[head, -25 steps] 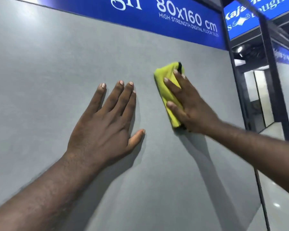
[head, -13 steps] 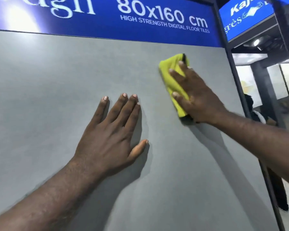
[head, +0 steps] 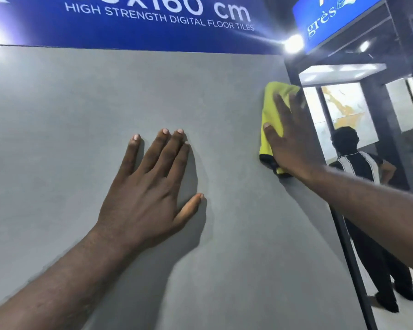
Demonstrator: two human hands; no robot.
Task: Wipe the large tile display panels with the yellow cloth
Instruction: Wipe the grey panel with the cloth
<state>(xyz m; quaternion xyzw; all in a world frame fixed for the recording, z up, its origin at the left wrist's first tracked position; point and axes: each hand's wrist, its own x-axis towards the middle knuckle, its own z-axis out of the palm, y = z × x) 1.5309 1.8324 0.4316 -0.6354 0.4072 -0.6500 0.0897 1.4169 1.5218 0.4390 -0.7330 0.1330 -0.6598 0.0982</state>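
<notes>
one big grey tile panel [head: 57,139] fills most of the view, matte and upright. we see a blue banner [head: 129,34] running along its top edge, white print reading "high strength digital floor tiles" and part of a size ending in "cm".

left hand [head: 150,194] lies flat on the panel around the middle, forearm coming in from bottom left. its fingers are straight and slightly spread, thumb out to the right, palm against the tile. it holds nothing.

another person [head: 358,167] stands beyond the panel's right edge, back to us, in a striped top and dark trousers. they are facing a lit, pale marbled tile display [head: 343,108].

right hand [head: 293,144] reaches in from the right and is laid flat over the yellow cloth [head: 271,108], fingers straight and close together, thumb resting on the cloth's left part. the fingertips are blurred, so we cannot tell more than that. no pinch, just flat pressure on the fabric.

a black frame post [head: 351,258] borders the panel on the right.

a second blue sign [head: 332,17] up top right reads "grès".

the cloth sits folded against the panel's upper right area, just beside the post, with a dark trim showing at its lower end.

a bright spotlight [head: 293,43] glares between the two signs.
</notes>
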